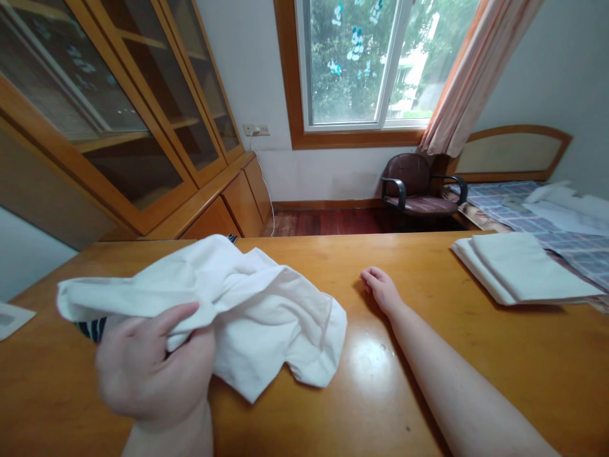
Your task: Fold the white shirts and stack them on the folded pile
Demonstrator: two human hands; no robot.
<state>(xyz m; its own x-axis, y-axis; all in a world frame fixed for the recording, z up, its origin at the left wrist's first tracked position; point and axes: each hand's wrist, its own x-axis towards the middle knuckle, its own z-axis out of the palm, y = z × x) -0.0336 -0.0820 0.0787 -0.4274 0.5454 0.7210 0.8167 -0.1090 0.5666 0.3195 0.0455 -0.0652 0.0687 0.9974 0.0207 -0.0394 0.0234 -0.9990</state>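
Observation:
My left hand (157, 368) is closed on a crumpled white cloth (276, 311), gripping it between thumb and fingers. The cloth spreads to the right of that hand over the wooden table (314, 419), its lower corners hanging loose. Bits of a dark striped item (93, 329) peek out beneath the cloth at its left and at its far edge; most of it is hidden. My right hand (380, 289) rests on the tabletop right of the cloth, fingers curled in, with nothing visible in them. Farther right lies a stack of folded white cloth (523, 266).
At the table's left edge is a pale sheet or card (14, 319). A glass-fronted wooden cabinet (157, 178) stands along the left. Beyond the table are a maroon armchair (413, 181), a window, a pink curtain (480, 76) and a bed with plaid bedding (509, 206).

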